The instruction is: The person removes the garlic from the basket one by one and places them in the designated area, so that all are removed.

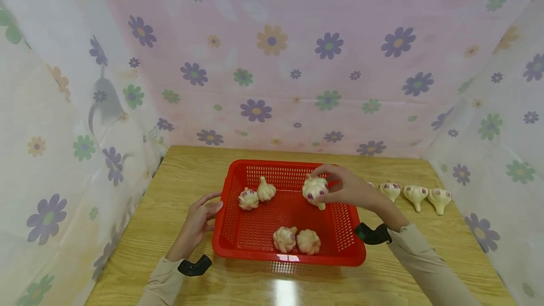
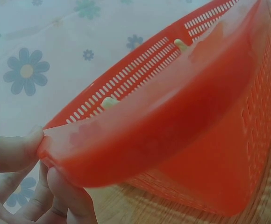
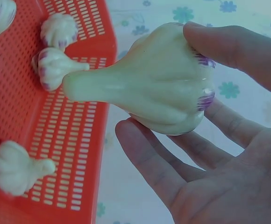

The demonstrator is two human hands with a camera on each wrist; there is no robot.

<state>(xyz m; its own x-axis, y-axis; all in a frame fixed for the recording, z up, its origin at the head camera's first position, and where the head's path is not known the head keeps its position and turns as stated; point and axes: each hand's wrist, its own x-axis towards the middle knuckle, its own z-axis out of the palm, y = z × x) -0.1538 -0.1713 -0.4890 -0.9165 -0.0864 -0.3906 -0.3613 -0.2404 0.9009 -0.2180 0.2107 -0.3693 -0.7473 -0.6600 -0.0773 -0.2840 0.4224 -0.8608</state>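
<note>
My right hand (image 1: 346, 187) holds a garlic bulb (image 1: 314, 189) over the right part of a red plastic basket (image 1: 289, 259). In the right wrist view, the thumb and fingers grip the rounded purple-streaked end of this garlic bulb (image 3: 159, 79), and its stem points toward the basket (image 3: 86, 186). My left hand (image 1: 197, 221) pinches the basket's left rim, thumb above and fingers beneath, as the left wrist view shows. Inside lie several garlic bulbs: a pair including a garlic bulb (image 1: 248, 199) at the back left, and a pair including another garlic bulb (image 1: 308, 242) near the front.
Several more garlic bulbs (image 1: 415, 195) stand in a row on the wooden table (image 1: 187, 169) right of the basket; the right hand partly hides one. Flower-patterned cloth (image 1: 293, 60) surrounds the table at the back and both sides.
</note>
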